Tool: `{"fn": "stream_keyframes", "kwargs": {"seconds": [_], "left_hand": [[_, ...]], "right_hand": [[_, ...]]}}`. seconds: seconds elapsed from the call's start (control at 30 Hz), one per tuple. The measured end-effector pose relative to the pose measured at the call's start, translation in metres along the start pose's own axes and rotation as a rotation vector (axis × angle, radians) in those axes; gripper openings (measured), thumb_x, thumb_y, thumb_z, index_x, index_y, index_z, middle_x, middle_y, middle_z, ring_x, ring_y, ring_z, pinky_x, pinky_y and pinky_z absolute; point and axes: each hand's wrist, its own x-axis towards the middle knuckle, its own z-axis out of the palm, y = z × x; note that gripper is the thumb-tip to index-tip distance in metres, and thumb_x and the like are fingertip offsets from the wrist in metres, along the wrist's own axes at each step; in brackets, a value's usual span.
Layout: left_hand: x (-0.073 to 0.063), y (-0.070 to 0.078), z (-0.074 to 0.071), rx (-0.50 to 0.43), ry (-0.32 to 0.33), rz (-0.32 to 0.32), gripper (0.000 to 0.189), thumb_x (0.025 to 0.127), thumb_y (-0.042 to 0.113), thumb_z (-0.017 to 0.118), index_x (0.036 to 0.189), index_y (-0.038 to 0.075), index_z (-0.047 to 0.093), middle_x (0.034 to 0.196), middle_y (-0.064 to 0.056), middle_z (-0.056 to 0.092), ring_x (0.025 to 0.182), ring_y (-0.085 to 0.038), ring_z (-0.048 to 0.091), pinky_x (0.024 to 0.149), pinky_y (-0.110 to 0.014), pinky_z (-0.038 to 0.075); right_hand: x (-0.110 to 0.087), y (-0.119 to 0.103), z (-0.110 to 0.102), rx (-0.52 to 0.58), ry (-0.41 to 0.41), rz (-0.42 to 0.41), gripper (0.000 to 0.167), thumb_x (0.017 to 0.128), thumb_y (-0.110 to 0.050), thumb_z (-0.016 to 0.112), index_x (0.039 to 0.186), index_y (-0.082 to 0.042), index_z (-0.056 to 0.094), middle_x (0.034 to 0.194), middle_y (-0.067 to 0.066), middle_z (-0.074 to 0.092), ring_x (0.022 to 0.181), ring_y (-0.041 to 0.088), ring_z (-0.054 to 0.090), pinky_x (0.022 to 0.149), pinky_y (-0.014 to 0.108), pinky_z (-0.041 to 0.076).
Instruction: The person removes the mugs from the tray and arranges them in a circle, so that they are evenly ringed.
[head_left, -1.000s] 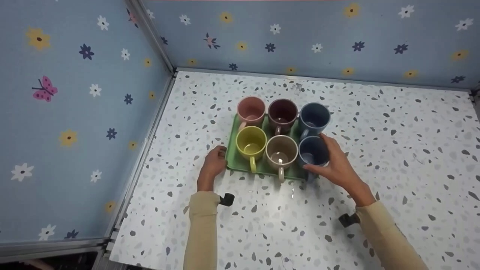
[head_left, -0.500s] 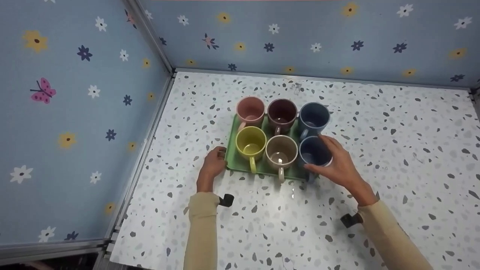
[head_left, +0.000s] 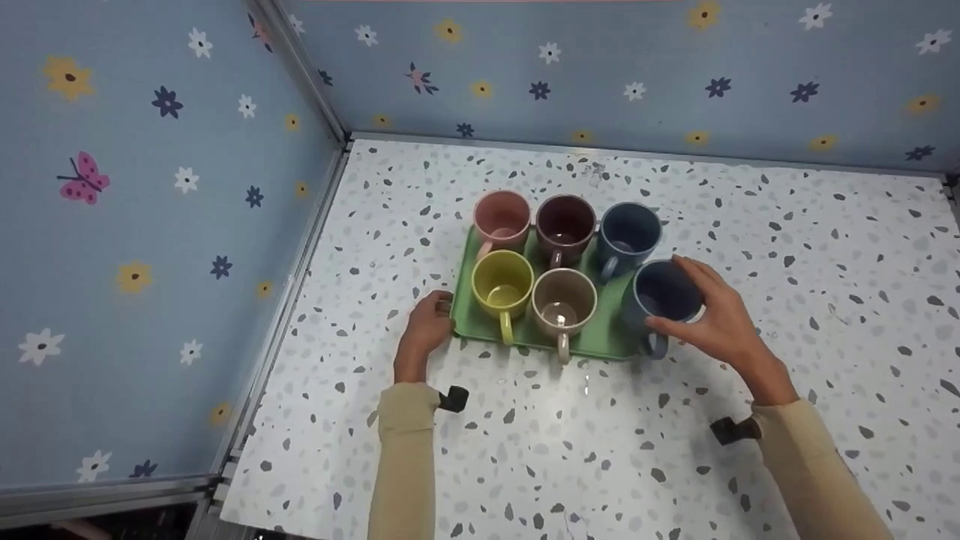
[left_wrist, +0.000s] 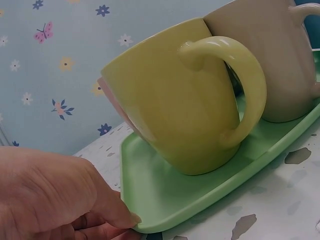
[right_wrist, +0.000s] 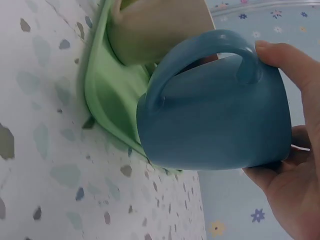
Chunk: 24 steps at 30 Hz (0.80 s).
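My right hand [head_left: 724,322] grips a blue mug [head_left: 666,292] around its rim and side, thumb near the handle. That mug is raised at the right edge of a green tray [head_left: 611,330]; in the right wrist view its base [right_wrist: 215,162] hangs clear of the tray. At the tray's front left corner, my left hand [head_left: 427,328] pinches the rim, thumb [left_wrist: 117,210] on top and the fingers partly hidden. On the tray stand a yellow mug [head_left: 501,289] and a beige mug [head_left: 564,304] in front, with pink [head_left: 501,219], maroon [head_left: 565,225] and blue [head_left: 628,229] mugs behind.
A white speckled tabletop [head_left: 810,300] spreads around the tray. Flower-patterned blue panels stand at the back [head_left: 600,67] and on the left [head_left: 150,225], joined by a metal frame [head_left: 304,67].
My right hand has lifted the front blue mug and moved it right, away from the beige one, baring the tray's front right part. The left hand stays at the corner.
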Motion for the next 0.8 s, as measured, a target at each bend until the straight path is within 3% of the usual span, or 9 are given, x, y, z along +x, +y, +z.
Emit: {"fn": "stream_keyframes", "kwargs": {"seconds": [0.13, 0.3, 0.37, 0.57, 0.8], "left_hand": [[0.001, 0.0, -0.001, 0.003, -0.001, 0.001, 0.054, 0.077, -0.004, 0.045, 0.13, 0.003, 0.052, 0.121, -0.016, 0.06, 0.114, -0.028, 0.055, 0.1, -0.04, 0.042], [-0.001, 0.001, 0.0, -0.001, 0.008, 0.011, 0.054, 0.077, -0.004, 0.046, 0.13, 0.002, 0.053, 0.12, -0.017, 0.061, 0.114, -0.029, 0.056, 0.1, -0.04, 0.043], [-0.001, 0.001, 0.0, 0.005, 0.008, 0.012, 0.053, 0.077, -0.004, 0.045, 0.13, 0.002, 0.052, 0.12, -0.018, 0.06, 0.114, -0.03, 0.055, 0.1, -0.041, 0.043], [-0.001, 0.0, 0.001, 0.01, 0.021, 0.021, 0.052, 0.078, -0.004, 0.044, 0.129, 0.002, 0.053, 0.118, -0.018, 0.061, 0.113, -0.03, 0.056, 0.099, -0.04, 0.043], [-0.001, 0.001, 0.001, -0.03, 0.01, 0.006, 0.055, 0.076, -0.005, 0.045, 0.13, 0.002, 0.052, 0.118, -0.018, 0.061, 0.11, -0.03, 0.058, 0.097, -0.04, 0.044]], "right_hand": [[0.002, 0.009, -0.011, 0.002, 0.033, 0.011, 0.092, 0.064, -0.026, 0.088, 0.143, -0.008, 0.043, 0.144, 0.016, 0.044, 0.13, 0.038, 0.042, 0.102, 0.056, 0.034], [0.002, 0.021, -0.022, -0.006, 0.056, 0.063, 0.092, 0.065, -0.025, 0.088, 0.144, -0.011, 0.043, 0.145, 0.014, 0.043, 0.129, 0.035, 0.044, 0.102, 0.023, 0.035], [0.002, 0.026, -0.026, -0.016, 0.06, 0.081, 0.091, 0.066, -0.026, 0.087, 0.144, -0.012, 0.043, 0.145, 0.014, 0.043, 0.129, 0.034, 0.044, 0.099, 0.018, 0.034], [0.003, 0.038, -0.04, -0.024, 0.057, 0.114, 0.091, 0.068, -0.026, 0.085, 0.146, -0.014, 0.04, 0.147, 0.016, 0.04, 0.132, 0.04, 0.039, 0.103, 0.055, 0.033], [0.003, 0.052, -0.058, -0.032, 0.081, 0.163, 0.091, 0.07, -0.026, 0.085, 0.147, -0.012, 0.038, 0.148, 0.018, 0.038, 0.132, 0.042, 0.037, 0.103, 0.06, 0.03]]}}
